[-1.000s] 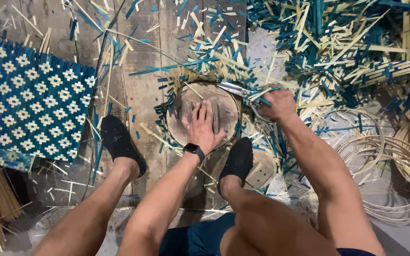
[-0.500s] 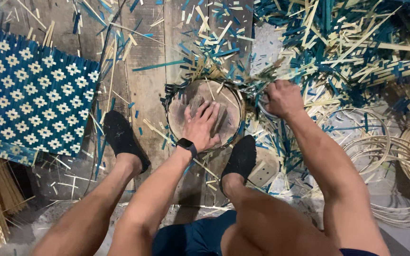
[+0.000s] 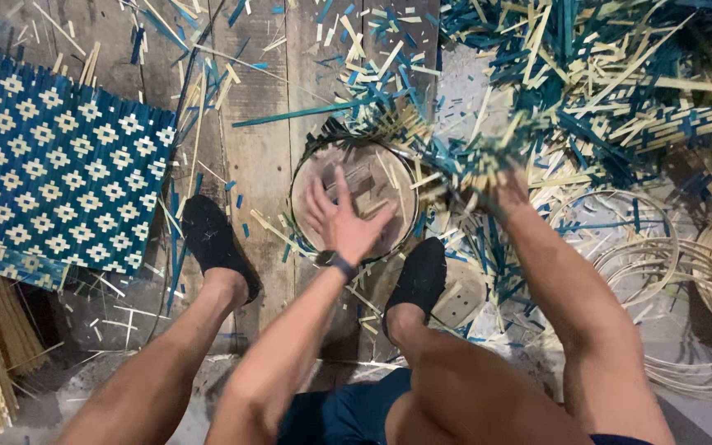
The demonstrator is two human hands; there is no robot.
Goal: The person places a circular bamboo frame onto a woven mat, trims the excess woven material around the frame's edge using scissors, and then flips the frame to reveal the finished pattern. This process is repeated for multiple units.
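Pressing flat with spread, unclenched fingers, the left hand [image 3: 341, 216] was kept on the round form [image 3: 356, 198] between the feet, seemingly to steady it, while the right hand [image 3: 506, 191], grip not discernible, was half hidden among blurred blue strips [image 3: 422, 140] at its rim.

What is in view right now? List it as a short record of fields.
left hand: left hand spread flat on the round woven disc
right hand: right hand at the disc's edge, partly hidden by a blurred fringe of blue and tan strips
feet: black shoes either side of the disc
left side: blue-and-white patterned woven mat
right side: coiled pale cane hoops
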